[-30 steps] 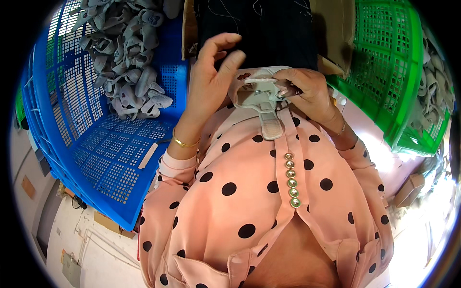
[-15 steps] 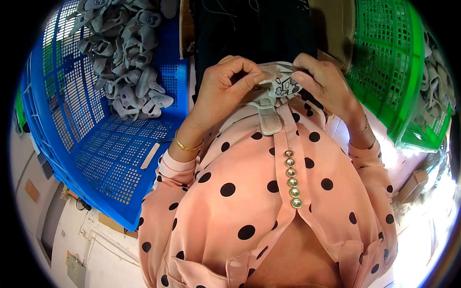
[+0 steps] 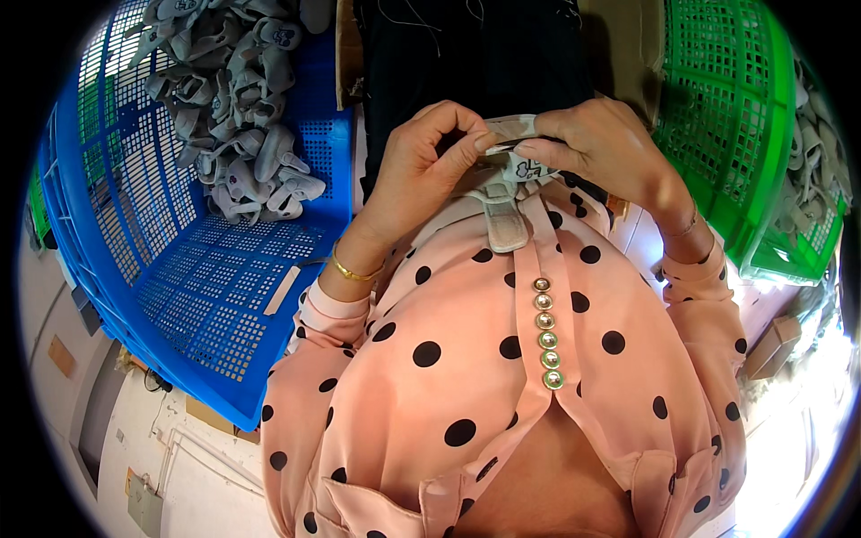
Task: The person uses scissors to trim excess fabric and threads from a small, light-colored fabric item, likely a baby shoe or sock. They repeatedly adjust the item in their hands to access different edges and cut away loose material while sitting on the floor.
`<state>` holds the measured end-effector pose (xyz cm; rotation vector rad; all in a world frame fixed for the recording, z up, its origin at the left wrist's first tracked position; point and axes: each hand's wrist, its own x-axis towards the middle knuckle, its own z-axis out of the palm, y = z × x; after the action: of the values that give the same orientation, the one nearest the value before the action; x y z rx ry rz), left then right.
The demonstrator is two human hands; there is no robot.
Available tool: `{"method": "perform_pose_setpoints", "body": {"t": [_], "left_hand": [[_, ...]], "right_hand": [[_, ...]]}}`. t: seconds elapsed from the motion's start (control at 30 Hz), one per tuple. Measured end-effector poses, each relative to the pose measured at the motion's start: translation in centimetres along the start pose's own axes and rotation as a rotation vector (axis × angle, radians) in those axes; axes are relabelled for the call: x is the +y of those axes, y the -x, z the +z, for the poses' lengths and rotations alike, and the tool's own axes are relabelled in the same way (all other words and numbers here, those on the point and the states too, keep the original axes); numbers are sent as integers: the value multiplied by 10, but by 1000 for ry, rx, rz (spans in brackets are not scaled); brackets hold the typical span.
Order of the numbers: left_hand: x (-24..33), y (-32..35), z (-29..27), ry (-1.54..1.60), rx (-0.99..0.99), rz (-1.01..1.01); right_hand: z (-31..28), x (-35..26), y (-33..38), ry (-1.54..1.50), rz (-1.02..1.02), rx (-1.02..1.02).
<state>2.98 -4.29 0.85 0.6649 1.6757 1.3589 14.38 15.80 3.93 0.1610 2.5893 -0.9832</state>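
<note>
A small light grey shoe upper [image 3: 496, 191] with a dark printed pattern lies in my lap, its strap hanging down over the pink shirt. At its left edge my left hand [image 3: 429, 161] pinches the material between thumb and fingertips. My right hand [image 3: 605, 148] is closed over the right side, around a thin dark tool [image 3: 514, 143] whose narrow tip reaches toward my left fingertips. The tool's kind cannot be made out, since the fingers cover most of it. Part of the print is hidden under my right hand.
To my left stands a blue perforated basket [image 3: 202, 296] with a heap of similar grey shoe uppers [image 3: 238, 108] and a pale strip [image 3: 282, 290]. A green basket [image 3: 717, 117] stands at the right, more grey pieces [image 3: 812, 152] beyond it. Cardboard [image 3: 628, 63] stands beside my dark-clothed legs.
My right hand has turned and shifted inward over the print, and the thin dark tool now shows at its fingertips. My left hand keeps its pinch in nearly the same place.
</note>
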Motion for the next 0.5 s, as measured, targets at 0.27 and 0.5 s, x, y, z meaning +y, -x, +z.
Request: {"method": "perform_pose_setpoints", "body": {"t": [0.27,0.5], "left_hand": [[-2,2,-2,-38,-50,40],[0,2,0,-22,-17,36]], "right_hand": [[3,3,-2,-13,-21,2],[2,3,-3,-137,-1,-43]]}}
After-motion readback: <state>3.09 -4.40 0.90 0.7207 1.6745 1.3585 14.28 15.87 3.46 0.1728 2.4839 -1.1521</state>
